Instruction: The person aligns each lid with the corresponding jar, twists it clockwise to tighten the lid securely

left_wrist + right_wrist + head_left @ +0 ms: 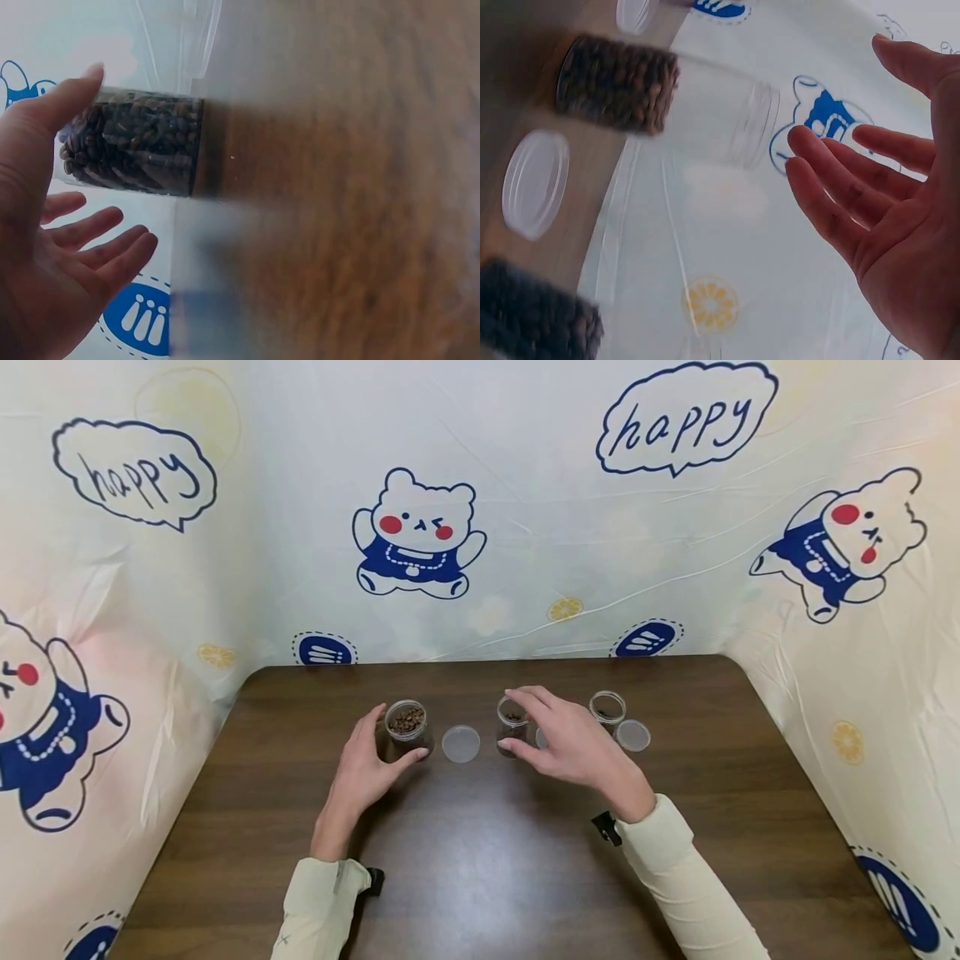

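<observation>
On the left of the table, a clear jar [407,723] without its lid is filled near the rim with dark brown beans. My left hand [369,768] is around it, thumb on one side, fingers on the other. In the left wrist view the thumb overlaps the jar [135,142], while the other fingers spread apart from it. A second uncovered jar [513,720], part filled with beans, stands near the middle. My right hand [570,739] is beside it with thumb and fingers spread. The right wrist view shows a gap between those fingers [840,180] and the jar [619,84].
A third uncovered jar [607,708] stands to the right, partly behind the right hand. One round clear lid [461,744] lies between the left and middle jars, another lid [633,736] by the right jar. A printed curtain [525,543] hangs behind the brown table [465,860].
</observation>
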### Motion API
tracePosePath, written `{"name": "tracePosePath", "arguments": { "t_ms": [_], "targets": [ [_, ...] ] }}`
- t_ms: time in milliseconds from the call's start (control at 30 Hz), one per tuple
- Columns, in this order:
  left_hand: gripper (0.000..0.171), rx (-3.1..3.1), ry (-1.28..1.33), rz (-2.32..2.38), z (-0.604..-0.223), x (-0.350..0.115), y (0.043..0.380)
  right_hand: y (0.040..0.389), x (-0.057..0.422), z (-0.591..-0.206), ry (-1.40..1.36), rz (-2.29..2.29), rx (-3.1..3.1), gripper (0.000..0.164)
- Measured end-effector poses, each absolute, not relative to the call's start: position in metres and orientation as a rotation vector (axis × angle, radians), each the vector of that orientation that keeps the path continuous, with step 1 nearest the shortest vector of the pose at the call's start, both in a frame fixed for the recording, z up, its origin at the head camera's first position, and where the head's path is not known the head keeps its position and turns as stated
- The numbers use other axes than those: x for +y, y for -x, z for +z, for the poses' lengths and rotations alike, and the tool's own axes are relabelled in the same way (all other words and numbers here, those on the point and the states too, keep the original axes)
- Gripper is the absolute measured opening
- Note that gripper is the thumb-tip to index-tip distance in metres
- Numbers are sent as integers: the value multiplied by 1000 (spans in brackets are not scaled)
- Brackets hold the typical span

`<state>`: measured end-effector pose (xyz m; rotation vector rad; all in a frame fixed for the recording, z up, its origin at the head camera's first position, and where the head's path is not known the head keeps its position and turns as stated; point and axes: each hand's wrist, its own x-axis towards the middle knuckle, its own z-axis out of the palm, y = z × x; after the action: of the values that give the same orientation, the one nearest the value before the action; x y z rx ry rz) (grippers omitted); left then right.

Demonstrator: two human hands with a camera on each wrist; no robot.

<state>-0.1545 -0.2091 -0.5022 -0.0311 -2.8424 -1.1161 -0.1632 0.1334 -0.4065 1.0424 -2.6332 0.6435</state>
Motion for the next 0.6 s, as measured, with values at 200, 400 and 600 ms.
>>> {"name": "tracePosePath", "arguments": {
  "t_ms": [200, 400, 600],
  "targets": [
    [103, -2833, 74, -1134, -500, -208, 157, 163, 114, -409, -1121, 672, -2629, 56],
    [102, -2842, 71, -1153, -498, -205, 157, 161, 98, -412, -1147, 624, -2663, 51],
    [101, -2827, 94, -1193, -497, -202, 160, 161, 83, -418, -1209, 625, -2705, 51]
  ]
}}
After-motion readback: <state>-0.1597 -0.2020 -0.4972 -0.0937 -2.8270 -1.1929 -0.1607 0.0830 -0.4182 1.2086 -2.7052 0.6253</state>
